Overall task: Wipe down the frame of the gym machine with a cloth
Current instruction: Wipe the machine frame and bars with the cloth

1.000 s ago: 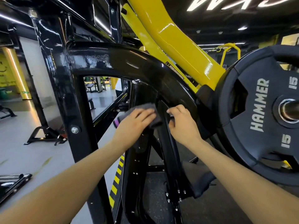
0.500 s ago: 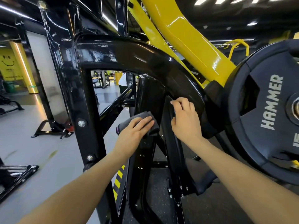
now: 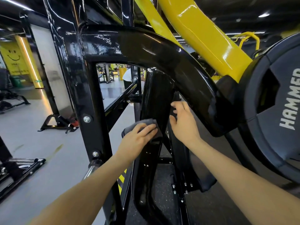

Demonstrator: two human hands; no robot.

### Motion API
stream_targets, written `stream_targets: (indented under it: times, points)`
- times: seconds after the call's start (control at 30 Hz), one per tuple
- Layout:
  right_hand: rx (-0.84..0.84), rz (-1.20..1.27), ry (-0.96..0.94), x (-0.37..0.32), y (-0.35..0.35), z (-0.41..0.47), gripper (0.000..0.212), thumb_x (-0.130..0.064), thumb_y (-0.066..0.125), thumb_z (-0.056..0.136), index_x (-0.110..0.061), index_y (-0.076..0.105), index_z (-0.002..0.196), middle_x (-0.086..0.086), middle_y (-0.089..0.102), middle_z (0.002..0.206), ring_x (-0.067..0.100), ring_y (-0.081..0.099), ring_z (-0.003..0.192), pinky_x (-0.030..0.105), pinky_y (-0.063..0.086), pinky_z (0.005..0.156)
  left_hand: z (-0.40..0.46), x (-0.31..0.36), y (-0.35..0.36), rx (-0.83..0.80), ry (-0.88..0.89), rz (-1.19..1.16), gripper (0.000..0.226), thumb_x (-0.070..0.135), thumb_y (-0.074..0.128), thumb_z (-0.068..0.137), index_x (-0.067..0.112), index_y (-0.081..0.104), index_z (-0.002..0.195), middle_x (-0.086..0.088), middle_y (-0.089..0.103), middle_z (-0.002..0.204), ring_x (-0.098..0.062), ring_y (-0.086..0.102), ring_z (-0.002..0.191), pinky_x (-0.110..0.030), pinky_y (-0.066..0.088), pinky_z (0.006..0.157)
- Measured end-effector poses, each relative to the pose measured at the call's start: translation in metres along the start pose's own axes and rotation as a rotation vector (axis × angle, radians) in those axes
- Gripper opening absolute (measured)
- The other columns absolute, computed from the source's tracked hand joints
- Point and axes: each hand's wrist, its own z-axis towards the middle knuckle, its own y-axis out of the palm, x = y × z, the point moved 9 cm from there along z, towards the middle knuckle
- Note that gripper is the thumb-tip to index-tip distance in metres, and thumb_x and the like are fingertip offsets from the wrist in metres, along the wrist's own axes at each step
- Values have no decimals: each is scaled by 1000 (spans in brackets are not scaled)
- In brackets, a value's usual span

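nearest the camera, two bare forearms are seen reaching forward into the machine. the left hand (image 3: 139,137) is laid flat, fingers straight and together, and a grey cloth (image 3: 142,127) is pressed by it against the lower part of a black upright member (image 3: 156,98) of the frame. the cloth is bunched under the palm, with a fold showing above and to the left of the fingers. just beside it, the right hand (image 3: 183,124) is set against the inner edge of the next black panel (image 3: 178,163), fingers loosely curled round that edge; nothing loose is held in it, and how firmly the edge is gripped cannot be told.

above both hands, the curved black beam (image 3: 162,51) is seen arching over to the right, glossy and streaked. behind it a yellow arm (image 3: 203,30) rises, and at far right a weight plate (image 3: 279,111) hangs on its peg. farther off, a grey gym floor (image 3: 32,127) and other equipment are visible.

the wipe is judged to be in mid-stroke on the upright. a snag could be caused by the bolt heads lower on the member if the cloth is dragged over them. the right fingers could be pinched if the yellow arm or plate is nudged and the linkage shifts. patches could be missed where the cloth is bunched and not spread.
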Motion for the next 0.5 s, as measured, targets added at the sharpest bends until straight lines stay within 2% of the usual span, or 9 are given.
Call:
stream_targets:
  times: [0.07, 0.13, 0.23, 0.33, 0.43, 0.5]
  points:
    - [59, 67, -6, -8, -2, 4, 36, -2, 55, 90, -9, 51, 125, 6, 45, 127, 21, 55, 104, 38, 50, 87, 29, -6, -21, 69, -24, 19, 45, 13, 42, 82, 8, 64, 120, -7, 60, 123, -23, 41, 104, -29, 43, 88]
    - [94, 86, 10, -8, 1, 3, 35, -2, 55, 90, -11, 51, 124, 5, 46, 126, 19, 56, 102, 36, 51, 83, 46, -12, -33, 138, -65, -2, 44, 12, 43, 82, 4, 64, 120, -10, 62, 122, -23, 40, 105, -33, 34, 95]
    - [114, 137, 37, 0, 5, -4, 34, 0, 53, 91, -11, 51, 124, 4, 47, 123, 12, 54, 101, 28, 50, 82, 27, -5, -20, 143, -44, -7, 43, 12, 45, 83, 5, 64, 120, -8, 63, 122, -23, 41, 106, -30, 45, 91]
    - [72, 157, 64, 8, 13, -11, 33, 1, 53, 91, -10, 51, 122, 4, 49, 121, 11, 54, 105, 23, 47, 86, -6, 1, 9, 58, -10, -6, 43, 7, 47, 83, 6, 63, 122, -5, 55, 128, -23, 42, 106, -34, 56, 82]
    - [27, 152, 113, 12, 18, -13, 28, 0, 53, 91, -11, 51, 117, 2, 49, 120, 11, 55, 103, 24, 47, 88, -11, 5, 8, 24, -29, -37, 42, 7, 49, 80, 10, 66, 118, -5, 62, 121, -22, 42, 104, -31, 57, 76]
    - [18, 149, 136, 12, 16, -9, 23, 0, 51, 92, -11, 53, 112, 2, 49, 114, 11, 55, 94, 26, 48, 85, 5, 1, -7, 38, -40, -49, 44, 13, 42, 81, 11, 68, 116, -6, 65, 118, -20, 42, 105, -28, 50, 84]
